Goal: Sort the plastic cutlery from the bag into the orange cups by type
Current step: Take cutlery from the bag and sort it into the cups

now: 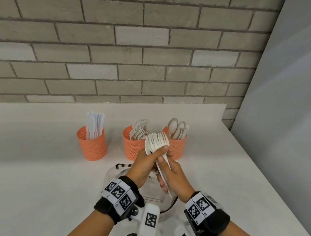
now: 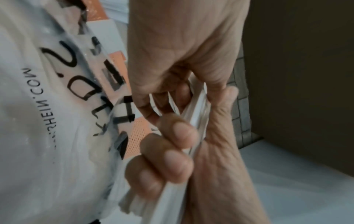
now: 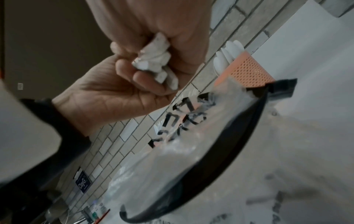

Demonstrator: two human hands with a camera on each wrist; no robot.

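Observation:
Both hands hold one bundle of white plastic forks point(image 1: 156, 141) above the bag point(image 1: 115, 174), tines up. My left hand point(image 1: 153, 155) grips the bundle just below the fork heads. My right hand point(image 1: 165, 175) is curled round the handles lower down. In the left wrist view the fork handles point(image 2: 198, 112) run between the two hands. In the right wrist view the handle ends point(image 3: 155, 60) stick out of my right fist. Behind stand three orange cups: knives point(image 1: 91, 144), forks point(image 1: 132, 146) and spoons point(image 1: 177, 144).
The clear printed bag point(image 2: 47, 113) with its black zip edge point(image 3: 220, 151) lies on the white counter point(image 1: 20, 168) under my hands. A brick wall point(image 1: 122, 41) backs the counter, and a grey panel point(image 1: 306, 101) closes the right side. The counter edge runs at the lower right.

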